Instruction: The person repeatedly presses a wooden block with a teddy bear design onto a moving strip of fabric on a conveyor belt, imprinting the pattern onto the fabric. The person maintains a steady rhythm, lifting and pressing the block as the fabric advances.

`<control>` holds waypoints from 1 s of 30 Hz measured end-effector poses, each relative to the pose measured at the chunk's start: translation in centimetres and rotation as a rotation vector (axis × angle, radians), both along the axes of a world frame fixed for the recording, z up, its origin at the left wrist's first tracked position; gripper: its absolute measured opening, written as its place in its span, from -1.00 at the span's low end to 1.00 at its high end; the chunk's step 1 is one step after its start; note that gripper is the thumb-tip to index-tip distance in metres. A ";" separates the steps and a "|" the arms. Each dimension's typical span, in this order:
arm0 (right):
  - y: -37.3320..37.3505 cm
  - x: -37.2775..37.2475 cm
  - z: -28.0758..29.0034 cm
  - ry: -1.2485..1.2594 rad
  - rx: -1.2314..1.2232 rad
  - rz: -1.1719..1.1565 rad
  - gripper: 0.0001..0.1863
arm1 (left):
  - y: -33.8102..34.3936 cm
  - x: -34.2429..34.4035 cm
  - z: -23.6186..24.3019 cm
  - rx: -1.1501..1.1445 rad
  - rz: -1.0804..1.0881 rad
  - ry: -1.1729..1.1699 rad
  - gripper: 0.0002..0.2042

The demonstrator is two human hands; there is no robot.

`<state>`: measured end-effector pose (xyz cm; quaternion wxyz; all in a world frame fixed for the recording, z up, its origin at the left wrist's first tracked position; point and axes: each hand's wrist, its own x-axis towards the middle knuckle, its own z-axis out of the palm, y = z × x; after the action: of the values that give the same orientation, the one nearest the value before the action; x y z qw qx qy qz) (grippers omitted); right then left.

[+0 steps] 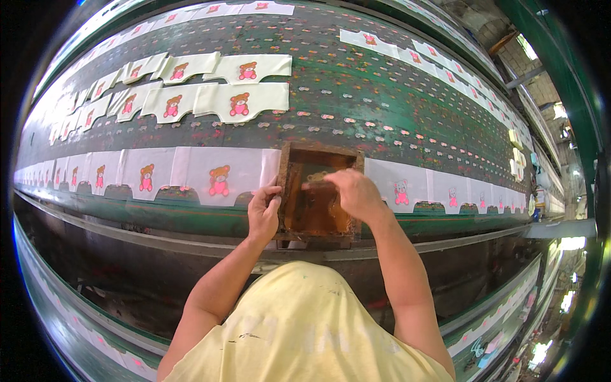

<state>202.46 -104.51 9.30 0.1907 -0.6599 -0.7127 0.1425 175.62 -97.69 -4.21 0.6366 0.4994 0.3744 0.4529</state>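
A wooden screen-printing frame [321, 153] with brown mesh and wet brown colour inside lies over the row of white cloth pieces at the table's near edge. My left hand [264, 213] is closed at the frame's left side, its fingers curled against the wood. Over the mesh, my right hand [358, 196] reaches in from the right with its fingers pinched together. What they hold is hidden; a pale brown patch shows by the fingertips. Left of the frame, a cloth piece [197, 178] bears a brown bear with a pink heart. To the right, another cloth [382, 181] has a bear only in pink outline.
The long green table [318, 114] carries more rows of bear-printed cloths [270, 67] at the back left and a row at the far right. A rail [159, 235] runs along the near edge. Small yellowish blocks [515, 156] stand at the right end.
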 end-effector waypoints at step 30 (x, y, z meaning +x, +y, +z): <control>-9.1 -8.0 -1.2 -0.061 0.043 -0.005 -0.55 | 2.6 -0.8 1.5 -0.045 -0.169 0.197 -0.85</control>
<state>194.48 -113.66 8.08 0.1836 -0.6613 -0.7195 0.1066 174.85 -95.12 -2.74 0.6436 0.5568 0.4019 0.3379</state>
